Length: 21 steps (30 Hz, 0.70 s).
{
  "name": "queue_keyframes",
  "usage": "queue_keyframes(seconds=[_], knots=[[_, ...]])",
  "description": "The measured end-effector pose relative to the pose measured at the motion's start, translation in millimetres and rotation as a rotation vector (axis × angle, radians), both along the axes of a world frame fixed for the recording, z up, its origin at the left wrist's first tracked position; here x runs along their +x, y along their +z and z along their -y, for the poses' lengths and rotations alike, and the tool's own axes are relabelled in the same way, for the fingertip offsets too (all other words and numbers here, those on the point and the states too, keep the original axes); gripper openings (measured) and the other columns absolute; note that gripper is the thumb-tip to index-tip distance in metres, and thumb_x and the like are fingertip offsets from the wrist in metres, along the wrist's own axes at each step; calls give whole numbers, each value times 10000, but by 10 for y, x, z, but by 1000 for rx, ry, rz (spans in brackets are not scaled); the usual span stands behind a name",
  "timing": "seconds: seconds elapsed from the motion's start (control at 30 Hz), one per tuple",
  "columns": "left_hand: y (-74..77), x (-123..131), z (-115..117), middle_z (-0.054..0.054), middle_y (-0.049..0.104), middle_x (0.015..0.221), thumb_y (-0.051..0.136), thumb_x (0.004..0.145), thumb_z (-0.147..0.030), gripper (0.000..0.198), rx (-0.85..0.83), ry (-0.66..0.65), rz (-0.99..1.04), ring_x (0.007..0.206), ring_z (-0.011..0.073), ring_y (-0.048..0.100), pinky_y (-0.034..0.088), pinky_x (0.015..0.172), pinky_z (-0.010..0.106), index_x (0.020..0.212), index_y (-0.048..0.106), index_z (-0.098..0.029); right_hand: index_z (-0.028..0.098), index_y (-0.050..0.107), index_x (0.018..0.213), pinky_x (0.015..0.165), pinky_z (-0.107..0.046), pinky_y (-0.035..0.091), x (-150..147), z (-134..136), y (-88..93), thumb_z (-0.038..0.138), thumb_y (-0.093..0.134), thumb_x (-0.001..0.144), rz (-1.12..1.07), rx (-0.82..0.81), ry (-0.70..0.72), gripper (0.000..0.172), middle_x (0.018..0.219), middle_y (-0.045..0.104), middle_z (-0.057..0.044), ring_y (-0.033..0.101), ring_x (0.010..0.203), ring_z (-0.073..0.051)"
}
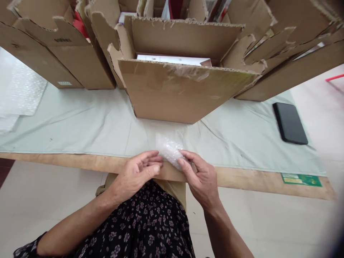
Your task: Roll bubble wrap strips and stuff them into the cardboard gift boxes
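A small roll of clear bubble wrap [170, 151] sits at the table's front edge, between my two hands. Its right end is pinched between the thumb and fingers of my right hand [200, 175]. What lies inside the wrap, if anything, cannot be made out. My left hand [141, 170] is just left of the bubble wrap, palm turned inward, fingers loosely curved and thumb apart from them, with nothing in it. Behind the wrap stands an open cardboard box [172, 93] with a white item [172, 60] showing inside.
More cardboard boxes stand at the back left [61, 50] and back right [290, 64]. Flat bubble wrap sheets [24, 86] lie at the left. A black rectangular device [290, 123] rests on the pale green cloth [88, 122] at the right. The wooden table edge [242, 179] runs in front.
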<state>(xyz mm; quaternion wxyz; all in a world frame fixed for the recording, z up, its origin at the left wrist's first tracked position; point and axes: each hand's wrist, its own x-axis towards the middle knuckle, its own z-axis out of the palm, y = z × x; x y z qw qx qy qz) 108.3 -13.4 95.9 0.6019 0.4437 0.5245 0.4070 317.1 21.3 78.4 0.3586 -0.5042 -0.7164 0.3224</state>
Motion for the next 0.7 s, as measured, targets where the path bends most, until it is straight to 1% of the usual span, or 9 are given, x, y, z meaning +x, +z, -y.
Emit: queue_keyframes(seconds=[0.07, 0.17, 0.27, 0.33, 0.4, 0.47, 0.57, 0.63, 0.7], knots=[[0, 79, 4, 147, 774, 1226, 689, 961, -334, 341, -18, -38, 113, 1100, 253, 757, 625, 984, 423, 1261, 681, -172, 254, 733, 1143, 779, -346, 626, -24, 87, 29, 312, 599, 1036, -108, -101, 61, 181, 1007, 794, -37, 747, 881, -202], [1, 179, -13, 96, 784, 1127, 691, 941, -323, 245, -13, 28, 113, 1054, 224, 745, 610, 953, 369, 1139, 688, -180, 255, 708, 1192, 898, -398, 620, 12, 162, 61, 334, 608, 1035, -80, -41, 42, 202, 1123, 757, -68, 725, 1009, -222], [28, 224, -20, 13, 727, 880, 710, 890, -281, 130, 21, 23, -39, 799, 156, 683, 563, 731, 264, 973, 663, -192, 251, 546, 1467, 941, -441, 603, 149, 127, 140, 528, 627, 1009, 25, 57, 7, 542, 1408, 620, -145, 680, 1135, -260], [50, 240, -19, -24, 656, 783, 700, 855, -225, 85, 76, -69, -147, 696, 129, 599, 487, 638, 237, 901, 633, -201, 253, 403, 1589, 937, -438, 605, 239, 65, 235, 678, 593, 975, 59, 19, 128, 771, 1511, 548, -172, 670, 1183, -278], [63, 256, -21, -29, 630, 778, 671, 818, -171, 93, 126, -174, -204, 680, 126, 563, 449, 619, 239, 878, 609, -206, 252, 369, 1606, 961, -437, 594, 284, -5, 346, 712, 627, 936, 90, -2, 256, 853, 1488, 584, -169, 666, 1216, -293], [64, 266, -31, -26, 616, 783, 635, 775, -131, 121, 177, -224, -233, 685, 131, 551, 435, 620, 248, 852, 583, -207, 270, 469, 1520, 936, -409, 585, 278, -72, 454, 561, 713, 946, 130, 12, 347, 689, 1325, 700, -115, 700, 1131, -267], [63, 250, -75, -26, 590, 765, 582, 736, -92, 148, 292, -210, -272, 683, 130, 542, 423, 621, 251, 808, 538, -214, 274, 651, 1148, 801, -338, 548, 219, -168, 594, 244, 671, 974, 169, 27, 455, 178, 972, 765, -1, 709, 857, -186], [76, 215, -123, -27, 589, 759, 564, 742, -73, 164, 385, -199, -286, 679, 127, 544, 426, 621, 249, 807, 525, -219, 255, 635, 1002, 768, -328, 536, 186, -230, 680, 189, 636, 965, 190, 54, 479, 76, 911, 748, 10, 690, 806, -172], [102, 170, -182, -24, 602, 763, 568, 756, -58, 181, 468, -200, -294, 682, 127, 557, 435, 621, 249, 821, 529, -222, 258, 617, 1003, 787, -336, 562, 173, -287, 777, 191, 651, 944, 223, 93, 483, 96, 954, 745, -3, 697, 850, -184]])
